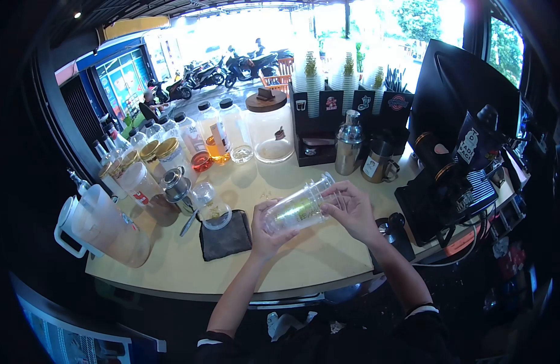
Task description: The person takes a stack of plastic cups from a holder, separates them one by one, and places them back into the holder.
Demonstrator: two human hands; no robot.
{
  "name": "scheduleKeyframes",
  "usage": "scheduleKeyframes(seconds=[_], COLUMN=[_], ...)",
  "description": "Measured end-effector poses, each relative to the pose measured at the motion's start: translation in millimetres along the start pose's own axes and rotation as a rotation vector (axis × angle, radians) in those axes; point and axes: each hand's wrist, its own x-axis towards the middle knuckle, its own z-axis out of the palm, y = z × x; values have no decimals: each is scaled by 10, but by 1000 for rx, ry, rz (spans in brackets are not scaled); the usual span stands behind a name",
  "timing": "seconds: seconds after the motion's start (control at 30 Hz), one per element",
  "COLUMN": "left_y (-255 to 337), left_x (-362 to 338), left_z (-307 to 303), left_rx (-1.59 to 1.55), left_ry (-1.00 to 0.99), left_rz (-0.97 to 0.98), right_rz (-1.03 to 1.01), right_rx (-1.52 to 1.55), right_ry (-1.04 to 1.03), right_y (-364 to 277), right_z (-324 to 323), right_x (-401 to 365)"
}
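A short stack of clear plastic cups (295, 209) with a yellow-green print lies tilted in the air over the counter, rims toward the upper right. My left hand (271, 233) is wrapped round its base end. At the rim end, the fingers of my right hand (351, 212) pinch the edges of the cups. Left of my left hand, a folded dark cloth (226, 238) lies on the counter. A clear container (212, 206) stands at the cloth's upper left corner, with a spoon handle (188, 224) beside it.
Bottles (236, 133), gold-lidded jars (171, 156) and large pitchers (110, 227) line the left. Behind stand a wooden-lidded jar (270, 130), a black cup holder (319, 136), a steel shaker (349, 145) and a metal pitcher (379, 161). Black machines (441, 200) occupy the right.
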Motion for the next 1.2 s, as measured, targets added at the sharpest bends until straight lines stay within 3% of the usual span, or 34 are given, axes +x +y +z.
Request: scheduleKeyframes(seconds=[0.1,0.2,0.4,0.77,1.2], left_y=[13,38,24,70,40], left_x=[10,29,-3,-10,-15], left_z=[-11,-59,-14,6,9], left_rx=[-125,-211,-156,-80,-70], left_ry=[36,101,-1,-22,-25], left_rz=[-38,-66,-71,-75,-111], right_rz=[7,-133,-124,112,74], right_rx=[51,18,-34,-48,-41], right_ry=[48,113,-10,19,17], right_y=[-11,-80,-36,-191,-83], right_z=[-45,-180,-232,-131,-46], right_x=[-13,4,-65,-1,-3])
